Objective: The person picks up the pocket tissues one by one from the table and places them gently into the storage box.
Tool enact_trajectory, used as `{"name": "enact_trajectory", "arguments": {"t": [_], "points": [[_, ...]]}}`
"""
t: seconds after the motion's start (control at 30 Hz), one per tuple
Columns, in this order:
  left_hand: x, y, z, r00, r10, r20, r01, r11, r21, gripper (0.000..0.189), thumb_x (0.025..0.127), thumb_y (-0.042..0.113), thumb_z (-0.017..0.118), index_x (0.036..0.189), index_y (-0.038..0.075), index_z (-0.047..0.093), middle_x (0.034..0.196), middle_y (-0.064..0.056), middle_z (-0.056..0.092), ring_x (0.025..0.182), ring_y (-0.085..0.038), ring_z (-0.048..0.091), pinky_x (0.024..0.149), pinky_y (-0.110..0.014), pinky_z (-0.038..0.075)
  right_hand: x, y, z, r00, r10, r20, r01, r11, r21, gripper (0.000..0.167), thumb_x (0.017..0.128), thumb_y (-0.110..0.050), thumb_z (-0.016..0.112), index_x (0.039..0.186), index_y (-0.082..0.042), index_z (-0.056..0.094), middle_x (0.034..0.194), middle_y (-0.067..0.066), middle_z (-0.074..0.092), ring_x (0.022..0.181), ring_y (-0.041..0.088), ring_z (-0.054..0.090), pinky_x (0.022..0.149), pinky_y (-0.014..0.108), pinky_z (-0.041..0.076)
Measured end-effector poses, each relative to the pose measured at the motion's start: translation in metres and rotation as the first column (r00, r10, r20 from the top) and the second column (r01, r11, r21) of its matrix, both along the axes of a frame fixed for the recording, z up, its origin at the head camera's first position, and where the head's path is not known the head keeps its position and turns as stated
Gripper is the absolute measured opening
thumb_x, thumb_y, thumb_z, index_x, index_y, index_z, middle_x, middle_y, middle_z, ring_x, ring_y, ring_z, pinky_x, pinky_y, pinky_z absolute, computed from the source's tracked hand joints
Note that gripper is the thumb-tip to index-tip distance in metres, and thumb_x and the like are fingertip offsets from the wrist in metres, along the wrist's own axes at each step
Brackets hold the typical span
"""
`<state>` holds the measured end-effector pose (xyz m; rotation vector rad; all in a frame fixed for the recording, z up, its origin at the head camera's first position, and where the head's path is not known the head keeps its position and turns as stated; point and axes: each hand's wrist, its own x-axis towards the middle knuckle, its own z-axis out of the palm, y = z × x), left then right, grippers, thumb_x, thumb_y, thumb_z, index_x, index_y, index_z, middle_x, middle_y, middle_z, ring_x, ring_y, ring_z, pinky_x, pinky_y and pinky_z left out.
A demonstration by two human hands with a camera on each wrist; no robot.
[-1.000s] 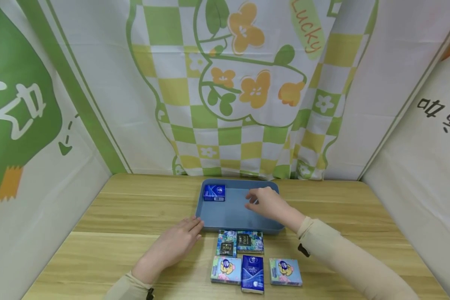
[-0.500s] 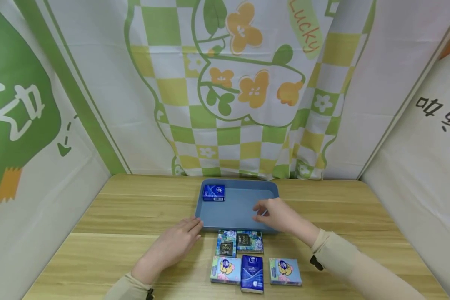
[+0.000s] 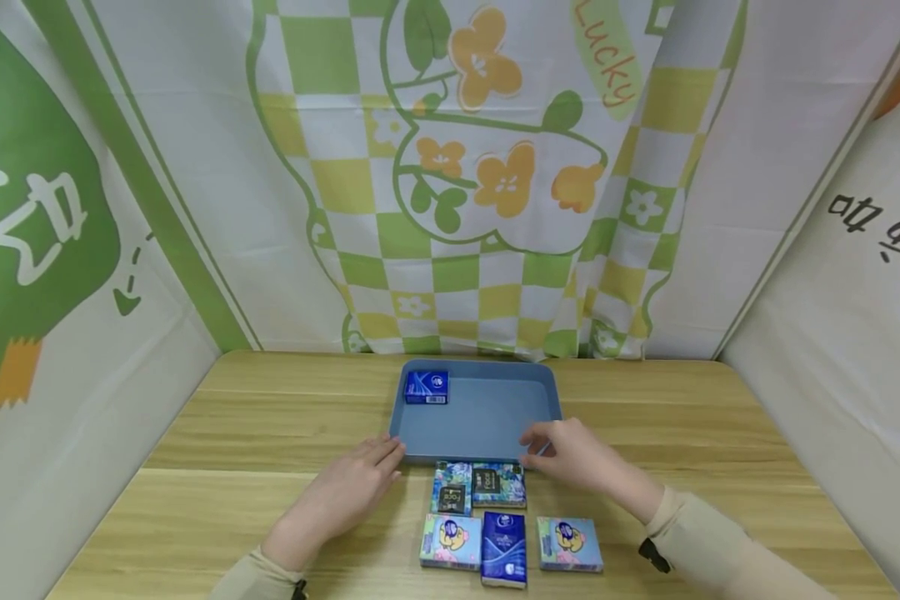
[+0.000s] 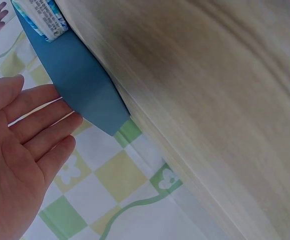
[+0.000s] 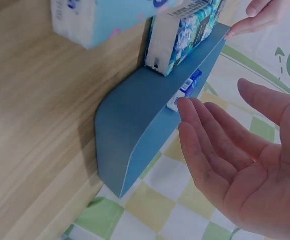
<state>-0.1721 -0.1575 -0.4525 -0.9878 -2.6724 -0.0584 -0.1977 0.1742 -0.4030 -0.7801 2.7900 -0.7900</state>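
Note:
A blue-grey tray [image 3: 476, 417] lies near the back of the table. One dark-blue tissue pack [image 3: 427, 387] sits in its far left corner. My left hand [image 3: 348, 492] touches the tray's front left corner with its fingers extended. Above the tray's front right edge hovers my right hand [image 3: 573, 457], fingers loosely bent and holding nothing. In the right wrist view the right hand [image 5: 239, 165] has a bare palm beside the tray wall [image 5: 135, 105]. Two floral tissue packs, a left one [image 3: 452, 487] and a right one [image 3: 498, 486], lie against the tray's front side.
Closer to me are a light-blue tissue pack [image 3: 452, 541], a dark-blue tissue pack [image 3: 504, 550] and, a little apart to the right, another light-blue pack [image 3: 570, 544]. The wooden table [image 3: 270, 408] meets a printed curtain [image 3: 465, 275] behind and white cloth at both sides.
My right hand has drawn back from over the tray's middle to its front right edge, towards me and to the right. The left hand stays at the tray corner.

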Motion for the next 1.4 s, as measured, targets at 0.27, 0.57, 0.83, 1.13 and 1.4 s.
{"name": "enact_trajectory", "arguments": {"t": [0.27, 0.57, 0.83, 1.13, 1.4], "points": [[0.001, 0.0, 0.0, 1.0, 0.012, 0.015, -0.012, 1.0, -0.004, 0.038, 0.094, 0.022, 0.058, 0.125, -0.001, 0.059, 0.128, -0.019, 0.059, 0.12, -0.033, 0.056, 0.105, -0.045, 0.045, 0.007, 0.01, -0.007, 1.0, -0.006, 0.02, 0.007, 0.999, -0.032, 0.026, 0.088, -0.021, 0.067, 0.107, -0.004, 0.067, 0.09, 0.002, 0.071, 0.08, 0.016, 0.068, 0.067, 0.021, 0.057], [0.0, -0.001, -0.001, 1.0, 0.002, -0.002, -0.002, 1.0, -0.004, 0.038, 0.094, 0.023, 0.058, 0.124, -0.001, 0.059, 0.127, -0.018, 0.06, 0.12, -0.032, 0.056, 0.104, -0.044, 0.046, 0.013, 0.019, -0.006, 0.998, 0.027, 0.053, -0.023, 0.998, -0.061, 0.028, 0.085, -0.019, 0.071, 0.105, 0.0, 0.067, 0.093, 0.01, 0.072, 0.079, 0.014, 0.067, 0.067, 0.018, 0.056], [-0.001, -0.002, -0.002, 1.0, -0.004, -0.011, 0.004, 1.0, -0.009, 0.038, 0.094, 0.023, 0.059, 0.124, -0.001, 0.06, 0.127, -0.018, 0.06, 0.12, -0.032, 0.057, 0.104, -0.043, 0.046, 0.016, 0.025, -0.014, 0.994, 0.027, 0.103, -0.023, 0.999, -0.036, 0.024, 0.084, -0.018, 0.071, 0.101, -0.001, 0.068, 0.088, 0.004, 0.07, 0.076, 0.013, 0.065, 0.066, 0.018, 0.055], [0.0, -0.001, 0.0, 1.0, 0.0, -0.007, 0.0, 1.0, -0.015, 0.039, 0.094, 0.024, 0.058, 0.124, -0.001, 0.059, 0.127, -0.018, 0.06, 0.12, -0.032, 0.057, 0.105, -0.044, 0.046, 0.021, 0.033, -0.021, 0.983, 0.051, 0.174, -0.042, 0.998, -0.052, 0.025, 0.08, -0.016, 0.074, 0.099, -0.001, 0.068, 0.088, 0.006, 0.07, 0.076, 0.014, 0.066, 0.06, 0.016, 0.055], [0.001, -0.001, 0.0, 1.0, -0.007, -0.003, 0.007, 1.0, -0.007, 0.039, 0.094, 0.023, 0.058, 0.124, -0.001, 0.059, 0.127, -0.019, 0.06, 0.119, -0.032, 0.057, 0.103, -0.044, 0.047, 0.024, 0.041, -0.024, 0.966, 0.106, 0.237, -0.1, 0.994, -0.036, 0.037, 0.067, -0.009, 0.081, 0.101, -0.001, 0.067, 0.092, 0.008, 0.069, 0.078, 0.018, 0.066, 0.065, 0.017, 0.055]]}}
